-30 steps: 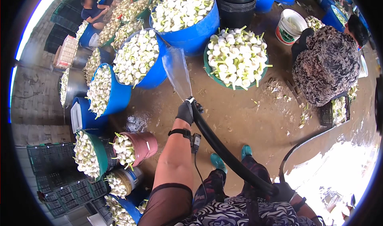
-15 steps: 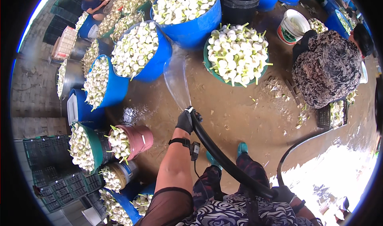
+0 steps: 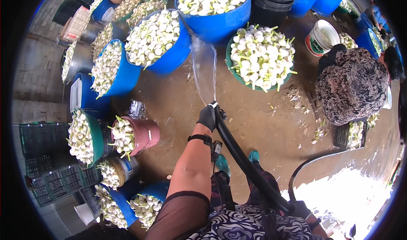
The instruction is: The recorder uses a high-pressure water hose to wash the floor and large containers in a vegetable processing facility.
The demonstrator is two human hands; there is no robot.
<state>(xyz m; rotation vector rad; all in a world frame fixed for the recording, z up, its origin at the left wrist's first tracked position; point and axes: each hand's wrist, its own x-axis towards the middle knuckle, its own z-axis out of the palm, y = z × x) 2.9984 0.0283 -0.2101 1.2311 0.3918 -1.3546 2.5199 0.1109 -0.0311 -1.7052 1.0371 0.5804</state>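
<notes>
My left hand (image 3: 210, 116), in a dark glove, is closed around the end of a thick black hose (image 3: 241, 161) held out in front of me. From its mouth a fan of clear water (image 3: 204, 68) shoots forward, toward the base of the large blue tubs. By my right hip, my right hand (image 3: 299, 209), also gloved, is wrapped round the same hose lower down; its fingers are partly hidden. The wet brown floor (image 3: 250, 121) lies beneath. Ahead stand a blue tub (image 3: 180, 55) and a larger blue tub (image 3: 220, 27), both heaped with white, garlic-like bulbs with green stems.
A green basin (image 3: 232, 70) of bulbs sits ahead. At right, a person (image 3: 352, 85) crouches beside a black crate (image 3: 341, 137). A pink bucket (image 3: 148, 135) and several bulb-filled tubs line the left. The hose trails across the floor at right.
The view has shifted, so the tubs sit higher in the picture. My left hand and the hose end appear farther right and higher. Water still flows, and both hands keep their hold.
</notes>
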